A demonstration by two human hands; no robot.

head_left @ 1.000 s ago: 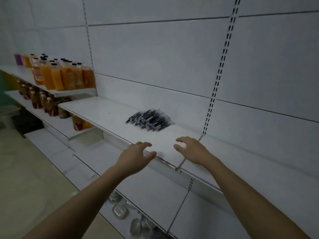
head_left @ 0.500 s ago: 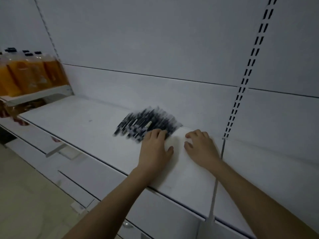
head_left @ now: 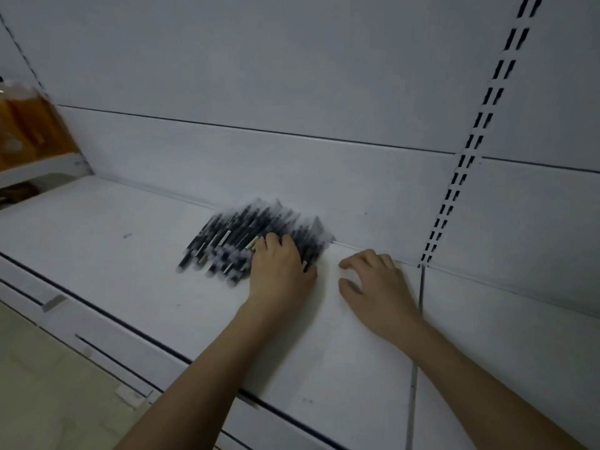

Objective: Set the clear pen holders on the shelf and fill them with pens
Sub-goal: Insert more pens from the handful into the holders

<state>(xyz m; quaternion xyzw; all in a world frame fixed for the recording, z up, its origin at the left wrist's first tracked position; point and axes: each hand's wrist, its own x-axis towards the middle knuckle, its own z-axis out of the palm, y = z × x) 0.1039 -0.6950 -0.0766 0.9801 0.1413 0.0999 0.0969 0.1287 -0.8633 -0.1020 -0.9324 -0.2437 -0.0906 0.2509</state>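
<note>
Left grip [head_left: 279, 271] loosely spread, fingers on pens [head_left: 240, 237]; right grip [head_left: 376, 284] spread, resting on shelf [head_left: 97, 254].

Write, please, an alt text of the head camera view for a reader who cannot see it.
A person's left hand rests on a pile of dark pens lying on a white shelf, while the right hand lies open on the bare shelf beside it. No clear pen holder is visible. Blurred orange bottles stand at far left.

The shelf [head_left: 107, 254] looks like smooth white painted metal, not shiny. The pens [head_left: 240, 238] look like dark plastic. The bottles [head_left: 29, 125] look like clear plastic.
</note>
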